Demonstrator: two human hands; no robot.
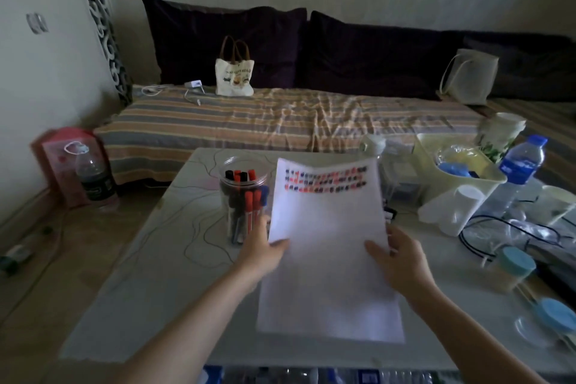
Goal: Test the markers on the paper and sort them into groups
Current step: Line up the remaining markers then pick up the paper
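Head view, centre of frame
Paper (pixel 327 246): white sheet, lifted and tilted toward the camera above the table (pixel 149 274); three rows of red, black and blue test marks (pixel 324 179) near its far edge, the rest blank. Probably raised to be set down straight, or to look over the marks.
Left hand (pixel 260 254): at the sheet's left edge, lower centre of frame; thumb laid over the front, remaining fingers hidden behind the paper, so pinching it.
Right hand (pixel 402 262): at the right edge, thumb on the front and fingers behind, likewise pinching. One hand per side likely keeps the thin sheet from flopping.

Head view, left of centre
Jar (pixel 241 206): clear, standing on the table just left of the paper and touching or nearly touching the left hand.
Markers (pixel 249 206): red, black and blue caps, upright inside the jar, all in one mixed lot. No separate groups visible on the table, so sorting seems still ahead.

Head view, right side
Bin (pixel 458 184): pale tub with blue and clear items inside, behind the sheet's right edge.
Water bottle (pixel 520 171): blue cap, just right of the bin.
Blue-lidded jars (pixel 517 268): at the lower right.

Head view, upper half
Bed (pixel 280 121): striped cover, with dark cushions and a tote bag (pixel 233 78) at the back.
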